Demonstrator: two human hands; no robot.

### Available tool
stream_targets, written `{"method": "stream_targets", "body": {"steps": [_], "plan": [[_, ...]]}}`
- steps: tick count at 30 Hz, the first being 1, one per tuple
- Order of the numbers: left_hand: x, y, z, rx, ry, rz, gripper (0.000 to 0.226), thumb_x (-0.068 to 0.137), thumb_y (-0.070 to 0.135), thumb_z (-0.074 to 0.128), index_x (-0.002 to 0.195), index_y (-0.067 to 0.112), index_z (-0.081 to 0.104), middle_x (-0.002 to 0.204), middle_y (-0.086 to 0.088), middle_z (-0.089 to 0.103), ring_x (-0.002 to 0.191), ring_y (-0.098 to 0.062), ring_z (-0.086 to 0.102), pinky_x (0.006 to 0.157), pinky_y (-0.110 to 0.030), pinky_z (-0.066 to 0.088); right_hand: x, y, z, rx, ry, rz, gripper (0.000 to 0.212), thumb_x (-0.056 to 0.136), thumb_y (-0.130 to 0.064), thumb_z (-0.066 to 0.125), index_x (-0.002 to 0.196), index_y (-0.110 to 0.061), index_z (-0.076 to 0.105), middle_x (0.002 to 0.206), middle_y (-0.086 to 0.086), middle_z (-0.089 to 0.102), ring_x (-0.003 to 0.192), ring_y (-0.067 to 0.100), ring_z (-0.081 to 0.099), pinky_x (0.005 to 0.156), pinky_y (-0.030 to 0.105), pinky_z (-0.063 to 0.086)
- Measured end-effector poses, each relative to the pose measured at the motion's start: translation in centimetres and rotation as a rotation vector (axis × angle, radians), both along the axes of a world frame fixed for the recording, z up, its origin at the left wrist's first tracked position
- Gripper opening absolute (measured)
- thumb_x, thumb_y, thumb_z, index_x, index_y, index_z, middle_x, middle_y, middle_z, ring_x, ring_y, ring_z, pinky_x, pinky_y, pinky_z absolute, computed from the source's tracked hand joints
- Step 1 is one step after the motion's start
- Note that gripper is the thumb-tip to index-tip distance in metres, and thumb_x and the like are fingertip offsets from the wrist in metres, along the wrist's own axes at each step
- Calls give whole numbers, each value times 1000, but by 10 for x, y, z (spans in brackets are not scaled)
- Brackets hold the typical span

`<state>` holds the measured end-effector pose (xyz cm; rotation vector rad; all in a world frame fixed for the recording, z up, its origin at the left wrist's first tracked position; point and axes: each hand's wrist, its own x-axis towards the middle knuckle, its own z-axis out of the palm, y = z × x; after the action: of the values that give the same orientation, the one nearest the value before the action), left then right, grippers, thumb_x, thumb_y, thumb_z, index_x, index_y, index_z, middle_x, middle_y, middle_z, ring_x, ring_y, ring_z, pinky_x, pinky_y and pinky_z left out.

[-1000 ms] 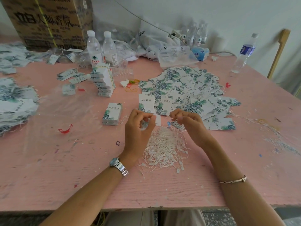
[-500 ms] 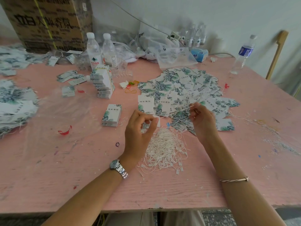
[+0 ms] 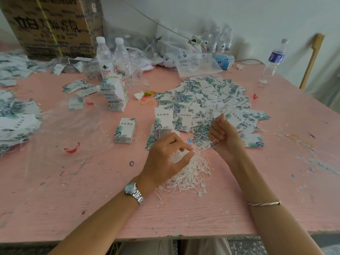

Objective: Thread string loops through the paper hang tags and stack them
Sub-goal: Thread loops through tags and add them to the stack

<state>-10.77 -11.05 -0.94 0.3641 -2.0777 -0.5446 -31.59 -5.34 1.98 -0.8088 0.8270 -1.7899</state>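
the left hand [image 3: 168, 153] pinches strands between thumb and fingertips in the tangled heap of white string loops [image 3: 193, 174] near the pink wooden table's [image 3: 73, 199] 6 o'clock edge. the right hand [image 3: 223, 138], at 1 o'clock of the heap, is curled; whether it holds anything i cannot tell. leaf-printed white paper hang tags [image 3: 211, 96] fan out at 12 o'clock of the heap, with a small squared stack of tags [image 3: 126, 130] at 10 o'clock.

Occlusion: the left hand [image 3: 165, 153] is covering the near-left part of the string pile [image 3: 191, 173]; whether its fingertips are pinching a loop cannot be told. The right hand [image 3: 223, 137] is curling its fingers over whatever it holds. The cardboard box [image 3: 53, 26] and the tag heaps [image 3: 16, 122] are running off the frame edges.
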Motion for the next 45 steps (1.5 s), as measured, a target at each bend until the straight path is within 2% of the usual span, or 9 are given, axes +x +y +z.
{"method": "stream_targets", "body": {"steps": [5,11,18,22,25,29,32,37,45], "plan": [[2,-3,1,71,43,70,31,98,31,60,126,20,67,100,4,52,79,-11,50,71,-26,50,12,3,0,126,329,249,40,74,-47,84,59,-25,54,54,-10,28,46,3,25,43,12,29],[0,-4,-1,2,28,35,25,96,26,64,117,15,72,106,3,51,86,-2,50,74,-19,47,26,3,-1,242,519,431,31,69,-48,88,71,-22,72,51,-8,34,44,7,23,44,16,25],[0,-5,-3,15,72,64,16,93,27,70,99,13,74,103,-2,54,80,-13,53,68,-29,52,25,2,0,249,529,439,33,70,-44,87,76,-15,72,51,-8,36,46,9,23,45,18,24],[1,-5,-3,15,104,140,14,90,25,73,92,11,73,102,0,53,84,-17,57,69,-36,55,23,1,-2,239,505,399,7,84,-21,77,82,-15,74,49,-8,36,42,6,23,41,16,24],[1,-4,-2,-5,102,173,15,90,25,72,91,10,73,102,-1,54,85,-18,57,69,-37,55,23,1,-3,238,477,371,5,82,-21,75,83,-16,76,47,-10,35,39,5,22,38,14,24],[4,-10,3,-200,26,325,20,90,30,72,100,13,75,100,-5,59,84,-16,53,71,-33,51,22,1,-4,241,461,310,10,78,-24,78,83,-15,75,48,-8,34,38,5,22,37,14,23],[11,-26,8,-315,-76,537,35,89,36,72,115,13,73,107,-8,61,87,-14,45,75,-23,36,21,0,-5,243,424,241,2,82,-15,74,82,-13,75,49,-6,33,38,6,20,37,13,22],[25,-46,9,-271,-257,698,57,90,55,60,131,17,66,127,-8,56,105,-23,40,84,-35,42,21,0,-4,256,384,200,5,80,-12,71,81,-10,75,49,-5,33,39,6,19,37,13,22],[27,-47,9,-282,-246,691,27,84,24,79,111,22,78,124,-6,61,105,-26,40,75,-39,42,23,1,-3,254,367,186,5,82,-11,69,82,-9,74,48,-6,32,39,6,19,37,13,22]]}}
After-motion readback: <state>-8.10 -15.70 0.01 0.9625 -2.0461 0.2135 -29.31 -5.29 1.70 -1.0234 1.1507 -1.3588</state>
